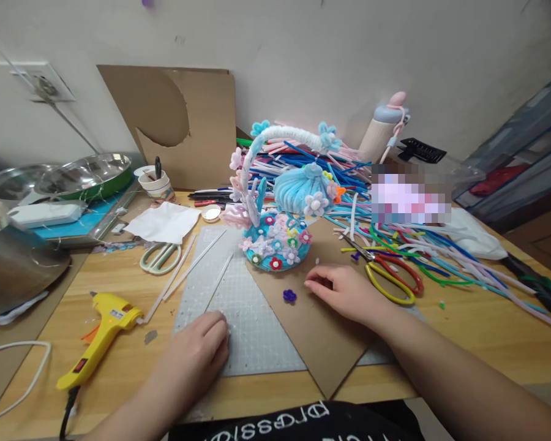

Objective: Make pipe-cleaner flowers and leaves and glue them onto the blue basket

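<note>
My left hand (pixel 204 343) is loosely closed on the grey cutting mat (pixel 250 318), with its fingertips hidden under it and nothing showing out of it. On a brown cardboard piece (pixel 330 343) rests my right hand (pixel 342 291), thumb and fingertips drawn together with no object visible in them. A dark purple pipe-cleaner flower (pixel 289 296) lies just left of those fingertips, and a tiny white piece (pixel 317 261) is just beyond them. Behind stands a fuzzy blue lamp-shaped craft (pixel 298 190), with an arched white stem, a pleated shade and a flower-covered round base.
A yellow glue gun (pixel 103 334) lies at the left, near green-handled scissors (pixel 160 258) and a white tissue (pixel 163 222). Yellow-and-red-handled scissors (pixel 390 282) lie beyond my right forearm. Pipe cleaners (pixel 445 251) spread at the right; metal pans (pixel 85 177) sit at the back left.
</note>
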Available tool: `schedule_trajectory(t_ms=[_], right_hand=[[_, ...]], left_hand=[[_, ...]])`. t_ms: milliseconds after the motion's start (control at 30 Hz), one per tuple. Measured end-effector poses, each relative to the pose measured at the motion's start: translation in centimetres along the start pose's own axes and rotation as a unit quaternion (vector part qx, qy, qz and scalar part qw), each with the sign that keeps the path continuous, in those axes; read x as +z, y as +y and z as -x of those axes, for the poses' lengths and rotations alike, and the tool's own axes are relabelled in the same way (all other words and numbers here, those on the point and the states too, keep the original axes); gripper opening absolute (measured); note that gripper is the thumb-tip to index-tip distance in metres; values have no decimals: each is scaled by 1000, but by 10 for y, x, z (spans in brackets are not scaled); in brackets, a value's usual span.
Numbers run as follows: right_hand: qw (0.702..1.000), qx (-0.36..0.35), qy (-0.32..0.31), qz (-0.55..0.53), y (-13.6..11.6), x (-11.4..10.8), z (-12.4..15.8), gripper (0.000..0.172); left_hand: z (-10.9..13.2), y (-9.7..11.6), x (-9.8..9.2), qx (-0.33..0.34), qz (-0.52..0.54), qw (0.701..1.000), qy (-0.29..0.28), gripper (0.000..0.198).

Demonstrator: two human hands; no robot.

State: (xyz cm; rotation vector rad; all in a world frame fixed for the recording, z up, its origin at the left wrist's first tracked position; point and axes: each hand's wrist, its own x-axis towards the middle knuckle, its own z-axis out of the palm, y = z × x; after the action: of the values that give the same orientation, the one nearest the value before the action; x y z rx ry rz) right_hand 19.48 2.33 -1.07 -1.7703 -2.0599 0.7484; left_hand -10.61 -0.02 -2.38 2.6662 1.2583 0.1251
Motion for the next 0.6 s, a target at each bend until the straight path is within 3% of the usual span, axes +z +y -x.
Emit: schedule_trajectory(t_ms=[167, 600], right_hand=[[1000, -3, 0, -2, 2, 2, -1, 20], [1000, 5, -10, -6, 1, 1, -1, 19]], left_hand=[[10, -2, 6, 14, 40, 997, 58, 14], [11, 1, 8, 26, 55, 996, 72, 13]])
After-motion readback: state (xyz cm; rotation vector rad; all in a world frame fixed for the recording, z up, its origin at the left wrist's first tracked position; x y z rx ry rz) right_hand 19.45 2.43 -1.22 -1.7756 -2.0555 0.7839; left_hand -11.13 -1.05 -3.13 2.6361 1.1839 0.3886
